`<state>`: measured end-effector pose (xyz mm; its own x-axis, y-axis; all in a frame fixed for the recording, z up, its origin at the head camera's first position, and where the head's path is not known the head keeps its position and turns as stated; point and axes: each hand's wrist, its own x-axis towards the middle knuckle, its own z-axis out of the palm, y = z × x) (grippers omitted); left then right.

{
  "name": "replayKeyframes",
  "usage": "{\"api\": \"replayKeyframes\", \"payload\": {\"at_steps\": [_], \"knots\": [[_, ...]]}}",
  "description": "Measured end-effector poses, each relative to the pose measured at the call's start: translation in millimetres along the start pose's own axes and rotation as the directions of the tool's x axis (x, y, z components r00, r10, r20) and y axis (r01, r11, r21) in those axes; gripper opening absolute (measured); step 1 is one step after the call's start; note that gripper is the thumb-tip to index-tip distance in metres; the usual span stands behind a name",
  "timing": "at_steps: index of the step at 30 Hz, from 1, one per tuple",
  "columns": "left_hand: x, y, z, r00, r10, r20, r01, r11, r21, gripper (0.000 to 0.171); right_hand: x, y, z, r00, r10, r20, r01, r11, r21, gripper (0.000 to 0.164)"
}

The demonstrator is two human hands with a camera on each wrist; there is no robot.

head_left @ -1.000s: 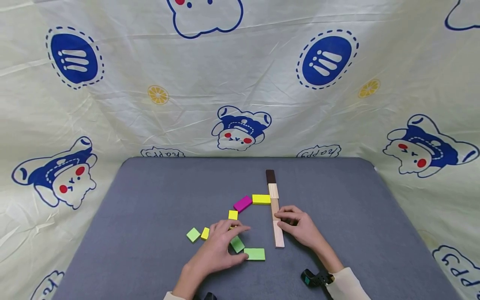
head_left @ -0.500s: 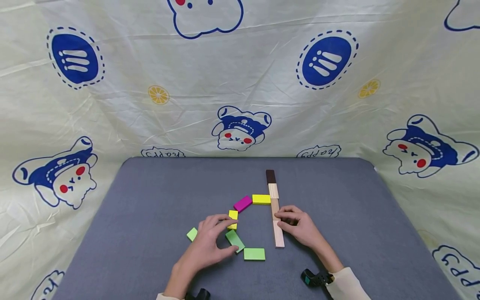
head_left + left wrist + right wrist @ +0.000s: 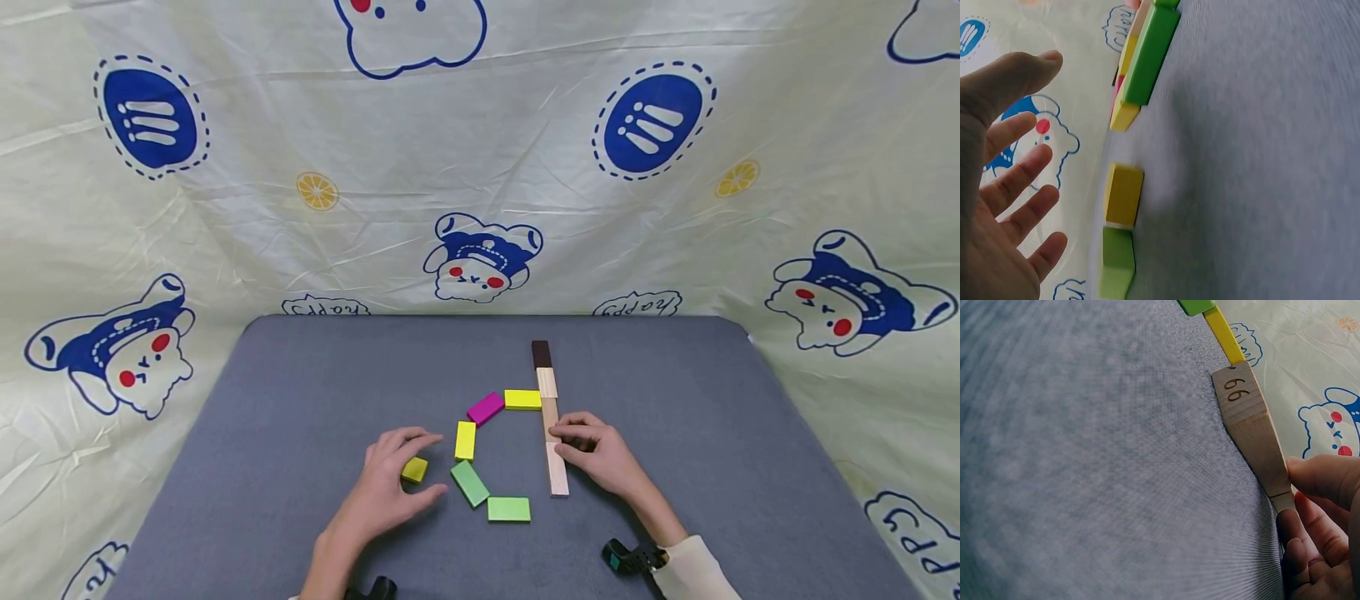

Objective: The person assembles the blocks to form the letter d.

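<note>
My left hand [image 3: 381, 482] hovers with fingers and thumb spread over a loose yellow block [image 3: 415, 469]. In the left wrist view, a light green block [image 3: 1116, 262] stands beside it, hidden under the hand in the head view. My right hand [image 3: 603, 457] rests its thumb and fingertips against the right side of a straight row of wooden blocks. A pale block [image 3: 557, 469] engraved with a number forms its near end, a tan block [image 3: 551, 419] comes above that, then a light block [image 3: 547, 382], and a dark brown block [image 3: 542, 353] at the far end.
Left of the row, blocks form a curve: a yellow block [image 3: 522, 400] touching the row, a magenta block [image 3: 486, 408], another yellow block [image 3: 465, 441], a green block [image 3: 469, 484] and a light green block [image 3: 509, 509]. A printed curtain [image 3: 480, 150] surrounds the grey table [image 3: 315, 375].
My left hand has drawn back to the left from the curve, uncovering its yellow and green blocks, and now covers the loose light green block. My right hand has kept its place.
</note>
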<state>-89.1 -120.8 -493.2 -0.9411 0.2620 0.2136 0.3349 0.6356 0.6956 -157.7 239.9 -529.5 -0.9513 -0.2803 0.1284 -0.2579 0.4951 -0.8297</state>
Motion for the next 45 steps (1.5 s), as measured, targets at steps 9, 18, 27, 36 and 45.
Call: {"api": "replayKeyframes", "payload": {"at_steps": [9, 18, 27, 36, 45], "knots": [[-10.8, -16.9, -7.8, 0.997, 0.015, -0.080, -0.011, 0.998, 0.055, 0.060, -1, -5, 1, 1.000, 0.016, 0.000, -0.016, 1.000, -0.024, 0.022], [-17.0, -28.9, -14.1, 0.989, 0.051, -0.138, -0.039, 0.995, 0.088, 0.059, 1, 2, 1, 1.000, 0.015, 0.000, -0.015, 0.999, -0.037, 0.021], [-18.7, -33.6, -15.4, 0.989, 0.041, -0.141, -0.029, 0.996, 0.090, 0.056, 1, 1, 0, 1.000, 0.020, -0.001, -0.020, 0.998, -0.060, 0.023], [-19.1, -33.5, -16.5, 0.995, -0.065, -0.075, 0.069, 0.995, 0.065, 0.052, 2, 0, 1, 0.999, 0.044, 0.003, -0.044, 0.997, -0.064, 0.023], [-19.4, -35.3, -14.7, 0.996, -0.051, -0.077, 0.055, 0.997, 0.050, 0.051, 1, -1, 1, 0.999, 0.046, 0.002, -0.046, 0.997, -0.063, 0.023]]}}
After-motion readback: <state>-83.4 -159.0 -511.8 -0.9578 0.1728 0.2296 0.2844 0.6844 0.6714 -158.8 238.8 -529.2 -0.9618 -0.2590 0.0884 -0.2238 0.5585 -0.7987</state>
